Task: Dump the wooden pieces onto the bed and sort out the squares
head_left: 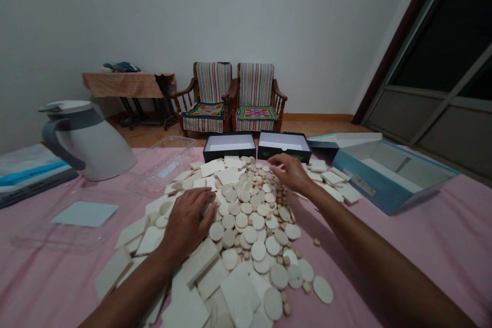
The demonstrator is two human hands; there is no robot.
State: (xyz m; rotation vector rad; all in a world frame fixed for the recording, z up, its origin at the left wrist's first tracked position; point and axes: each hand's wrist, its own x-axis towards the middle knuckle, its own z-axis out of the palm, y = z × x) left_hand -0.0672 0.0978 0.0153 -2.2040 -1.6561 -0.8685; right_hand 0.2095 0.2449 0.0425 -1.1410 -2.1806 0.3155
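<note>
A large heap of pale, wooden-looking round discs (250, 234) and flat square tiles (240, 287) spreads over a pink cloth (346, 277). My left hand (188, 220) lies on the left side of the heap, its fingers stretched out and its thumb apart; a pale piece shows between thumb and fingers, not visibly gripped. At the heap's far right side, my right hand (291, 171) reaches over small wooden pieces (283, 193), with curved fingers and a gap between index finger and thumb. Nothing shows in it, though its underside is hidden.
Two black boxes with white insides, one left (229, 147) and one right (284, 147), stand behind the heap. A blue box (378, 174) and more tiles (333, 179) lie right. At left are a white jug (92, 138), clear plastic trays (73, 233) and a blue-white package (31, 174).
</note>
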